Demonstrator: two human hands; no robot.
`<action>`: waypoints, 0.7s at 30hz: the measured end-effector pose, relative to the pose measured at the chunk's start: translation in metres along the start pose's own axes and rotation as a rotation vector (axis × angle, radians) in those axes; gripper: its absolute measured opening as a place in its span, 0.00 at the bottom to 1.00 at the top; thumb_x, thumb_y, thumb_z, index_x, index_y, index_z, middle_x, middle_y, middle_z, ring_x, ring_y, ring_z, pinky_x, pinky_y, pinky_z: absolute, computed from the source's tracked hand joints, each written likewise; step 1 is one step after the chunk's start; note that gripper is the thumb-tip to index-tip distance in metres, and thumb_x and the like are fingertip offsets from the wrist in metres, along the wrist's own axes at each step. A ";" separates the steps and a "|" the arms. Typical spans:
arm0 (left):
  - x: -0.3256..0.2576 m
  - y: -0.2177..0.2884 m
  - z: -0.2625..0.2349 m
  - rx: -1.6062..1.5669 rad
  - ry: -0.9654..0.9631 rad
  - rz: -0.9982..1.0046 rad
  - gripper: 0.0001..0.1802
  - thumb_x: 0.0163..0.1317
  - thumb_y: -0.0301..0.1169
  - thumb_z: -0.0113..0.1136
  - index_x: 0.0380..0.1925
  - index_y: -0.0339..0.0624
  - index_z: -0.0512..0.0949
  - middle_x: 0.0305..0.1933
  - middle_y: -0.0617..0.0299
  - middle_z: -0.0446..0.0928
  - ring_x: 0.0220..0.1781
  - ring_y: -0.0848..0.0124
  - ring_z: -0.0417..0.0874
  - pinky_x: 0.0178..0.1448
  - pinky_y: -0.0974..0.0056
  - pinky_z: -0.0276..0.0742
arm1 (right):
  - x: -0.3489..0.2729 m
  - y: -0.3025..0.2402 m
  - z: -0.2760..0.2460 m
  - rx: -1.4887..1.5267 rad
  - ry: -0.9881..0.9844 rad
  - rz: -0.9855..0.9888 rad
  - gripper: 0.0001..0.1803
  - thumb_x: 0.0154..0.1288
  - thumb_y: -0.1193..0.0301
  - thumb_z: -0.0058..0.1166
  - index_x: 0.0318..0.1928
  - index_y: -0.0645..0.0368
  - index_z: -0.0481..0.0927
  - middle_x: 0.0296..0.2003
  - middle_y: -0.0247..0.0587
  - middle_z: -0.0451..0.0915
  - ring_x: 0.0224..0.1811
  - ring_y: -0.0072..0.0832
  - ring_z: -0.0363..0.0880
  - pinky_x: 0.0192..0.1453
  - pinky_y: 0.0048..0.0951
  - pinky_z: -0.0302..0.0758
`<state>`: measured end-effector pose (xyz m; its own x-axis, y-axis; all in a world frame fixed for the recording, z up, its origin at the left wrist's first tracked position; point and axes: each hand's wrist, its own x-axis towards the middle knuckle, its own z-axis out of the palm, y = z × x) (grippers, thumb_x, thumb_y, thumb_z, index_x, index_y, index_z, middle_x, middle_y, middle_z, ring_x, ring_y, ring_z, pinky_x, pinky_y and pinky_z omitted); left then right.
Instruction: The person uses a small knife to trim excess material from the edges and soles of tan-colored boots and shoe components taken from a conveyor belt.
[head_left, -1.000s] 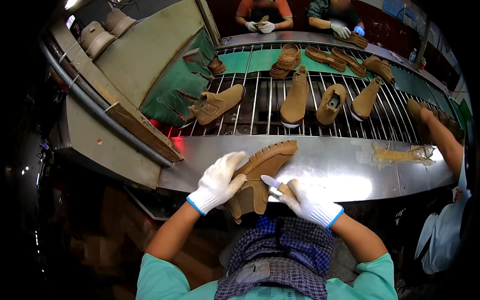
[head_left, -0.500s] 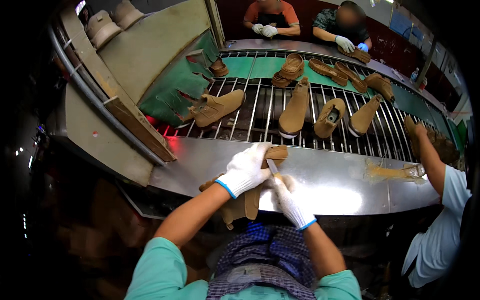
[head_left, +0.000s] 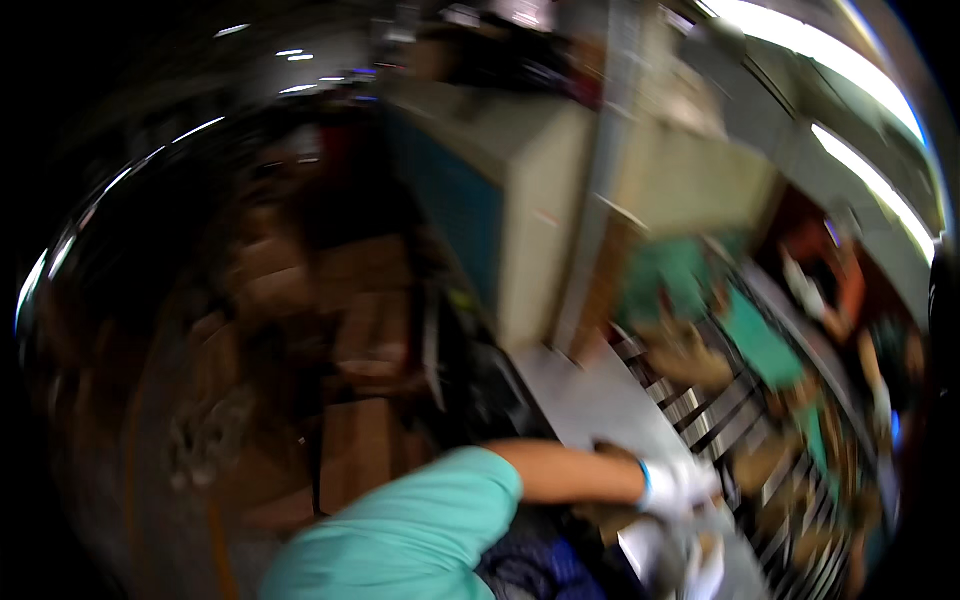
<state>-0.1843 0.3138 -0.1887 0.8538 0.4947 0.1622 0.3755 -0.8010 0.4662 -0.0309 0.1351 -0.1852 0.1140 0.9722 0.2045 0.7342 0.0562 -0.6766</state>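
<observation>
Motion smears the whole view. My left hand (head_left: pixel 680 486), in a white knit glove with a blue cuff, is over the metal ledge at the lower right. Brown parts of a boot (head_left: pixel 606 518) show on both sides of my left wrist, and the hand is closed on it. Just below is my right hand (head_left: pixel 706 570), also in a white glove. Its fingers are too blurred to read, and no tool can be made out in it. A tan boot (head_left: pixel 685 357) lies on the bar rack beyond, with other blurred brown footwear nearer the right.
The metal ledge (head_left: pixel 572 395) borders the bar rack (head_left: pixel 715 425). A pale cabinet (head_left: pixel 550 225) and a post stand at its left end. Brown boxes (head_left: pixel 355 455) are on the floor at left. A person in orange (head_left: pixel 848 290) is across the rack.
The view has swung left, so the rack and both hands now appear at the lower right. Floor and boxes have come into view. The knife-like tool earlier in my right hand is indistinguishable.
</observation>
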 end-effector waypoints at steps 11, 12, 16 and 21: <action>-0.088 0.003 0.043 -0.187 0.610 -0.070 0.51 0.58 0.42 0.77 0.78 0.37 0.64 0.79 0.41 0.65 0.81 0.41 0.67 0.83 0.44 0.64 | -0.106 0.087 -0.110 -0.615 0.005 0.383 0.29 0.77 0.47 0.55 0.60 0.59 0.82 0.54 0.63 0.85 0.57 0.57 0.84 0.63 0.53 0.78; -0.111 0.005 0.038 -0.174 0.592 -0.206 0.49 0.61 0.44 0.75 0.78 0.37 0.64 0.79 0.40 0.65 0.81 0.42 0.66 0.83 0.45 0.64 | -0.114 0.084 -0.122 -0.715 -0.126 0.462 0.30 0.75 0.47 0.57 0.61 0.59 0.82 0.54 0.63 0.85 0.58 0.57 0.84 0.63 0.53 0.78; -0.181 -0.023 0.061 0.051 0.437 -0.524 0.51 0.73 0.66 0.56 0.76 0.30 0.65 0.82 0.34 0.60 0.86 0.37 0.56 0.88 0.42 0.53 | -0.088 0.073 -0.110 -0.766 -0.012 0.149 0.38 0.68 0.51 0.65 0.68 0.64 0.76 0.57 0.64 0.83 0.61 0.58 0.81 0.65 0.53 0.78; -0.153 0.003 0.070 -0.011 -0.034 -0.471 0.66 0.70 0.78 0.42 0.77 0.18 0.60 0.87 0.33 0.49 0.89 0.34 0.41 0.89 0.34 0.34 | 0.004 0.024 -0.059 -0.210 -0.032 -0.080 0.39 0.66 0.59 0.71 0.72 0.63 0.73 0.62 0.60 0.80 0.64 0.57 0.78 0.73 0.44 0.73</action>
<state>-0.2888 0.2117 -0.2733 0.6031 0.7916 -0.0976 0.7211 -0.4888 0.4910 0.0269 0.1272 -0.1591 0.0308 0.9734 0.2271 0.8635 0.0885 -0.4966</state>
